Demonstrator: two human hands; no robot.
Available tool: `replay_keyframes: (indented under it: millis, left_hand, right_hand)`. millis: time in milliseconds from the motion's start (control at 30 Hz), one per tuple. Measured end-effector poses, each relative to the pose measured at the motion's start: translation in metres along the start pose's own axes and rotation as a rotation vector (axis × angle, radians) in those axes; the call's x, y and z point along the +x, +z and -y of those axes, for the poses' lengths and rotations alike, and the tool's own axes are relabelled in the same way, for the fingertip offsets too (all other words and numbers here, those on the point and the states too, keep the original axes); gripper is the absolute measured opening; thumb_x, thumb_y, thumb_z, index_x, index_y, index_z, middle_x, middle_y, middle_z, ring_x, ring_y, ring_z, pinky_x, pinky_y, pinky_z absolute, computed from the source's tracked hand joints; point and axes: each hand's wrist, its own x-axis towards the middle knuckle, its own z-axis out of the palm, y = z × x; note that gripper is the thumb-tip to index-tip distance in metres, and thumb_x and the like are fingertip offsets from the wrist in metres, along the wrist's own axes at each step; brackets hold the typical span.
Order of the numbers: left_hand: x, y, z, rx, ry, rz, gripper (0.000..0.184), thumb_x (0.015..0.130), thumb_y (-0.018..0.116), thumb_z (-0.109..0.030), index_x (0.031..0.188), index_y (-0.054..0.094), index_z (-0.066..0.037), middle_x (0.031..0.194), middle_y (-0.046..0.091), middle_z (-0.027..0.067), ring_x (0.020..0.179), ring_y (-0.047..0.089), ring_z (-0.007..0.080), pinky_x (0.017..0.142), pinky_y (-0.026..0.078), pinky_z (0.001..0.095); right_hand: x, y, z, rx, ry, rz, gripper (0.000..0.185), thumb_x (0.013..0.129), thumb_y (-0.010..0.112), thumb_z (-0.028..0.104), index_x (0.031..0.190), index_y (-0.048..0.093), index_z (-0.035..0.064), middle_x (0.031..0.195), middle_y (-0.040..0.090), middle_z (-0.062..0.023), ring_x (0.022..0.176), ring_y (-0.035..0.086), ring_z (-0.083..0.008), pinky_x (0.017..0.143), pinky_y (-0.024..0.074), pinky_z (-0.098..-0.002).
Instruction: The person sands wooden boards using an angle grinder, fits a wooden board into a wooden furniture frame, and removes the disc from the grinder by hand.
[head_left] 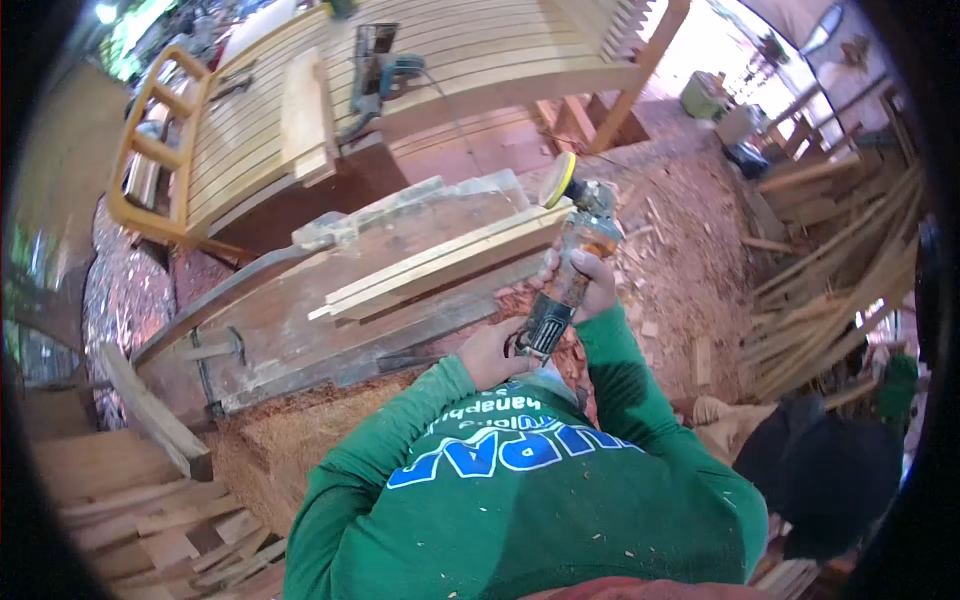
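Angle grinder (548, 324) mid-frame, gripped in right hand (592, 280) around the body and left hand (490, 356) at the rear; apparently at the ready for sanding, likely calling next for level contact between yellow-edged disc (558, 180) and pale timber strips (440, 264).

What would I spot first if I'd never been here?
Probably the orange-and-black power tool with its round, yellow-edged disc, held near the picture's middle. Below it, bright blue letters stand out on the person's long-sleeved green shirt. A big, pale, slatted wooden piece of furniture stretches across the upper left.
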Motion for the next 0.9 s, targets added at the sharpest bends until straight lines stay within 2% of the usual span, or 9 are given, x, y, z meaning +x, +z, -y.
replay_keyframes:
  millis: [133, 267, 367, 400, 467, 533, 633, 733, 900]
  left_hand:
    - [0.0, -0.015, -0.009, 0.002, -0.05, 0.183, 0.079, 0.076, 0.083, -0.034, 0.143, 0.052, -0.006, 0.113, 0.071, 0.0224, 0.103, 0.07, 0.0347, 0.092, 0.054, 0.0433]
    - [-0.01, -0.07, -0.008, -0.023, 0.333, -0.354, 0.099, 0.079, 0.082, -0.044, 0.152, 0.035, 0.004, 0.144, 0.051, 0.0272, 0.135, 0.051, 0.0382, 0.112, 0.041, 0.0423]
    - [-0.024, -0.126, -0.019, -0.268, 0.441, -0.49, 0.106, 0.085, 0.076, -0.052, 0.157, 0.022, 0.004, 0.149, 0.045, 0.0299, 0.138, 0.047, 0.0379, 0.11, 0.041, 0.0443]
    - [-0.031, -0.145, -0.02, -0.431, 0.401, -0.332, 0.107, 0.086, 0.074, -0.054, 0.158, 0.019, 0.003, 0.151, 0.042, 0.0308, 0.14, 0.046, 0.038, 0.112, 0.04, 0.0435]
    - [-0.05, -0.174, -0.008, -0.507, 0.386, -0.331, 0.107, 0.088, 0.072, -0.056, 0.159, 0.018, 0.003, 0.153, 0.039, 0.0315, 0.141, 0.044, 0.0375, 0.114, 0.037, 0.0421]
    - [-0.072, -0.178, 0.015, -0.322, 0.386, -0.641, 0.104, 0.089, 0.07, -0.057, 0.158, 0.019, 0.002, 0.153, 0.04, 0.0314, 0.142, 0.043, 0.0362, 0.116, 0.035, 0.041]
    - [-0.098, -0.19, 0.048, -0.445, 0.404, -0.747, 0.099, 0.093, 0.068, -0.051, 0.157, 0.019, 0.006, 0.148, 0.046, 0.0257, 0.139, 0.044, 0.0285, 0.117, 0.032, 0.0379]
    - [-0.138, -0.207, 0.048, -0.587, 0.414, -0.744, 0.095, 0.09, 0.069, -0.052, 0.156, 0.026, 0.002, 0.15, 0.044, 0.0271, 0.14, 0.044, 0.0329, 0.117, 0.033, 0.04]
    - [-0.146, -0.214, 0.065, -0.672, 0.506, -0.742, 0.087, 0.091, 0.073, -0.029, 0.157, 0.024, -0.001, 0.147, 0.05, 0.0211, 0.136, 0.049, 0.0269, 0.113, 0.039, 0.0393]
  right_hand:
    - [-0.017, 0.023, 0.007, -0.073, -0.081, 0.121, 0.046, 0.084, 0.068, 0.021, 0.12, 0.053, -0.0026, 0.093, 0.062, -0.0159, 0.085, 0.065, -0.0296, 0.082, 0.0577, -0.0479]
    - [-0.019, 0.047, 0.002, -0.419, -0.011, 0.062, 0.029, 0.081, 0.071, 0.018, 0.101, 0.063, -0.001, 0.091, 0.064, -0.0108, 0.083, 0.065, -0.0234, 0.082, 0.0543, -0.0387]
    - [-0.012, 0.085, -0.029, -0.76, 0.017, -0.018, 0.037, 0.071, 0.081, 0.014, 0.102, 0.064, 0.0054, 0.089, 0.065, -0.0035, 0.077, 0.065, -0.0171, 0.069, 0.0553, -0.032]
    - [-0.005, 0.1, -0.044, -0.898, 0.006, 0.042, 0.039, 0.069, 0.081, 0.013, 0.103, 0.063, 0.005, 0.09, 0.066, -0.0039, 0.077, 0.065, -0.0166, 0.07, 0.0553, -0.0318]
    - [0.004, 0.122, -0.087, -1.066, 0.002, 0.061, 0.043, 0.07, 0.08, 0.009, 0.109, 0.061, 0.0031, 0.094, 0.066, -0.005, 0.081, 0.065, -0.0169, 0.073, 0.0556, -0.0339]
    - [0.012, 0.139, -0.132, -1.077, -0.051, 0.045, 0.045, 0.07, 0.079, 0.006, 0.112, 0.06, 0.0023, 0.095, 0.066, -0.0059, 0.083, 0.065, -0.0177, 0.077, 0.0557, -0.0345]
    - [0.026, 0.155, -0.173, -1.119, -0.001, 0.032, 0.046, 0.07, 0.078, 0.005, 0.113, 0.059, 0.0022, 0.095, 0.066, -0.0063, 0.085, 0.065, -0.0184, 0.079, 0.055, -0.0339]
    - [0.041, 0.171, -0.2, -1.147, -0.022, 0.117, 0.044, 0.073, 0.074, 0.007, 0.114, 0.058, 0.0018, 0.092, 0.065, -0.007, 0.078, 0.065, -0.0189, 0.071, 0.0548, -0.0324]
    - [0.06, 0.191, -0.207, -1.153, 0.034, 0.152, 0.04, 0.072, 0.077, 0.005, 0.11, 0.063, 0.0019, 0.097, 0.066, -0.0061, 0.087, 0.064, -0.0178, 0.078, 0.0538, -0.0338]
